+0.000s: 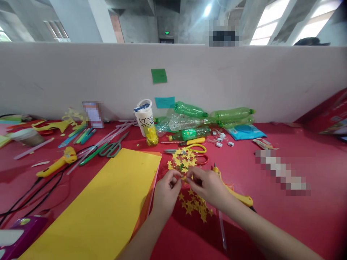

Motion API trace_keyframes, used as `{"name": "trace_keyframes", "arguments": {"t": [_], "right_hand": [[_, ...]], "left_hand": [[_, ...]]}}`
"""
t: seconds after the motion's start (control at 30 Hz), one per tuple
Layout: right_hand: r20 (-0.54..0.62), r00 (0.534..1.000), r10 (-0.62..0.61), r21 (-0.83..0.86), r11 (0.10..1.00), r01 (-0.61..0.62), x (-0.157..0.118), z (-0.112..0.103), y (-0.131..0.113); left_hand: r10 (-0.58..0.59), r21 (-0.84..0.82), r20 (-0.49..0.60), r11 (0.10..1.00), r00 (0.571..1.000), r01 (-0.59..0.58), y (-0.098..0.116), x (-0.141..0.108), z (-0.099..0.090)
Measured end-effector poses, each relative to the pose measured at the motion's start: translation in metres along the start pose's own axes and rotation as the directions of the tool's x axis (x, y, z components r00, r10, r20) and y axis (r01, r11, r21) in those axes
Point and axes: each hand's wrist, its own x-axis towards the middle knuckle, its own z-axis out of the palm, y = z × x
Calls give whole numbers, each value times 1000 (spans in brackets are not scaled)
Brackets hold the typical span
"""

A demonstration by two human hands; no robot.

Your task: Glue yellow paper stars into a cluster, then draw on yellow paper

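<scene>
My left hand (166, 189) and my right hand (210, 183) meet over the red table, fingertips pinched close together. Between them shows a small yellow piece (184, 178), its shape mostly covered by the fingers; it matches the yellow stars in colour. Just beyond the fingertips is a cluster of yellow stars (184, 157), with a bit of green among them. Nearer to me, under the right wrist, more loose yellow stars (195, 206) lie scattered. Yellow-handled scissors (199, 148) and a red-handled pair (204, 159) are partly hidden behind the far cluster.
Yellow sheets (108, 202) lie left of my hands. A yellow glue gun (241, 196) rests under my right forearm, another glue gun (58, 164) at left with cables. Green plastic bottles (192, 109), a white cup (144, 119) and a blue packet (245, 132) line the white partition (108, 79).
</scene>
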Motion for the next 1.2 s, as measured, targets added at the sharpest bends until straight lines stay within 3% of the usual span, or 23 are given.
{"name": "trace_keyframes", "arguments": {"t": [0.47, 1.2], "right_hand": [[17, 992, 122, 120, 985, -123, 4, 5, 4], [-51, 988, 143, -30, 989, -145, 6, 8, -3]], "left_hand": [[12, -81, -5, 997, 1000, -12, -5, 2, 3], [7, -83, -29, 996, 1000, -9, -7, 1, 4]]}}
